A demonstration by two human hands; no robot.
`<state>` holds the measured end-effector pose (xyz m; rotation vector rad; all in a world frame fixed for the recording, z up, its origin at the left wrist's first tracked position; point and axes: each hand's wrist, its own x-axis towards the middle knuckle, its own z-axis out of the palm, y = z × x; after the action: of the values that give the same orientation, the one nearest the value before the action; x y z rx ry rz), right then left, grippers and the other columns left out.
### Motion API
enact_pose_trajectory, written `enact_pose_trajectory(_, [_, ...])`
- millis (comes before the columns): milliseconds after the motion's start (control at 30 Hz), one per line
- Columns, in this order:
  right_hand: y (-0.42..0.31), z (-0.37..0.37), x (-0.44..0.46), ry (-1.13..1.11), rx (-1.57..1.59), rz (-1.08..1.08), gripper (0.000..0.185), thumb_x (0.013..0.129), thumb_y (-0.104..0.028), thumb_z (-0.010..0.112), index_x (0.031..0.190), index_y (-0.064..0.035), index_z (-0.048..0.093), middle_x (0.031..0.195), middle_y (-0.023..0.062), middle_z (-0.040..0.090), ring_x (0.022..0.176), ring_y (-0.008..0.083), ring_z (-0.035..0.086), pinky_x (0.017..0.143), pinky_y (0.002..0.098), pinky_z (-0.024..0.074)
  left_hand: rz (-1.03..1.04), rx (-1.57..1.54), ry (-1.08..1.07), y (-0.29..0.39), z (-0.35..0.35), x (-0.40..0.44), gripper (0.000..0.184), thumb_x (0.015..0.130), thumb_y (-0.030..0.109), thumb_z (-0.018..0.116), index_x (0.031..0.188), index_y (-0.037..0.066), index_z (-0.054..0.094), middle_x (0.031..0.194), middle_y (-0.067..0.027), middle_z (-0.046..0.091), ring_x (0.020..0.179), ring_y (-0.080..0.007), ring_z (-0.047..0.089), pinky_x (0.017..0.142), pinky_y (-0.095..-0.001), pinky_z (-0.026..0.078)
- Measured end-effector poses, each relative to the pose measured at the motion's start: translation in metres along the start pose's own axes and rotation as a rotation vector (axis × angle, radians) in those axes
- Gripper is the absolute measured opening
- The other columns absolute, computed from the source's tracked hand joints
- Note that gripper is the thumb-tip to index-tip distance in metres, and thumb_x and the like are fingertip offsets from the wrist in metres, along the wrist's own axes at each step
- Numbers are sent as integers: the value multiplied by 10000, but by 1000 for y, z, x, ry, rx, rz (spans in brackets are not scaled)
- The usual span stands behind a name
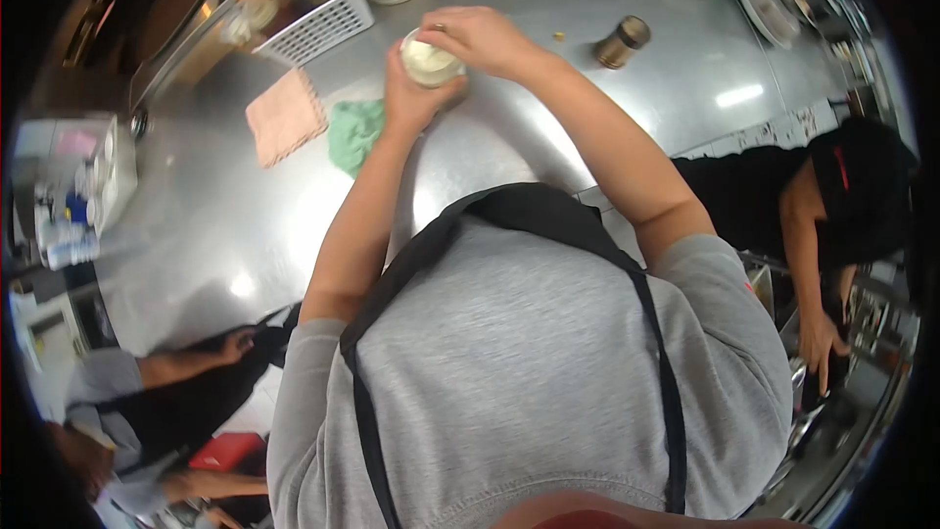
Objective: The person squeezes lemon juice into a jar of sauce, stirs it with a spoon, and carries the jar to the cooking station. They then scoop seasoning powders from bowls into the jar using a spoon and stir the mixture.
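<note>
One clear jar (437, 72) of pale, creamy contents is held over the stainless-steel desk (534, 142). The left hand (413, 103) has its fingers clamped around the jar's side; the right hand (485, 42) bends its fingers over the rim, but whether they grip anything cannot be told. Near the left wrist lies a crumpled green cloth (354, 135), and beside it a pink cloth (285, 118). Farther out stand a white perforated basket (318, 29) and, well to the right, a brownish shaker (624, 42). People flank the desk: a person in black (867, 186) at right, another person (211, 397) at lower left, partly cut off. The jar's base is hidden; the basket's contents are blurred.
</note>
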<state>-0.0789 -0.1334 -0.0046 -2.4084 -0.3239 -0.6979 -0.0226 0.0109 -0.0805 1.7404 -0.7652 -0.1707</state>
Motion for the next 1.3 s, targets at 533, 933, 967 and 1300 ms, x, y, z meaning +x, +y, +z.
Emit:
enact_pose_trajectory(533, [-1,8,9,-85,222,338,357,924,-378,503,834,-50,612,660,18,581,607,97,563,546,266,447,20,58,9,-15,0,3,893,547,272,866,1224,14,344,1142,-151,531,1063,-244,547,897,-345,447])
enact_pose_trajectory(933, [-15,-35,0,-18,231,465,310,939,-314,514,897,-29,626,711,-17,592,636,31,541,565,193,437,41,-4,33,-18,1,4,913,513,293,874,1221,11,371,1180,-154,476,1096,-279,509,927,-369,425])
enact_pose_trajectory(967, [-16,-37,1,-21,233,465,310,939,-314,514,897,-29,626,711,-17,592,636,31,541,565,193,437,38,-4,35,-18,1,3,913,513,293,874,1221,11,371,1180,-154,476,1096,-279,509,927,-369,425])
enact_pose_trajectory(1300, [-31,-38,13,-84,217,276,251,934,-227,516,840,-12,603,696,66,583,613,153,557,581,276,446,21,-2,26,-11,-1,3,910,512,267,876,1222,16,365,1168,-149,489,1091,-277,517,923,-363,433])
